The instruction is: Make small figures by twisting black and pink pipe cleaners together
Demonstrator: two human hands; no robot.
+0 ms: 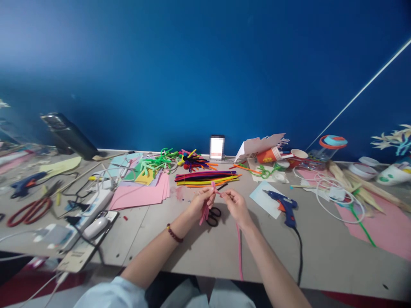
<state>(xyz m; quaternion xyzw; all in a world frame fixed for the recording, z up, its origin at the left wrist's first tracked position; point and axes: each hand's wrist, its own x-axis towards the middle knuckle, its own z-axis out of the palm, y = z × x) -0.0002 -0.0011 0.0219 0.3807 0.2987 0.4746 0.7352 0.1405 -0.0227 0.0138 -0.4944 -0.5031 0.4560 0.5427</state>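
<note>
Over the middle of the table my left hand [201,202] is closed on pink pipe cleaners [203,217], whose ends poke out above and below the fingers. My right hand [236,206] pinches a thin pink piece that runs across to the left fingers. A long pink pipe cleaner [239,252] trails below the right hand toward the table's front edge; its upper end is hidden. Under the hands lie scissors with black handles [214,217]. Just beyond is a bundle of pipe cleaners [205,176] in purple, red, yellow and orange.
A blue glue gun [290,209] lies to the right on pale blue paper [265,197]. Pink paper sheets [141,194], a power strip [88,216] and red-handled scissors [32,211] are on the left. A phone [217,148] stands against the blue wall. Cables cross both sides.
</note>
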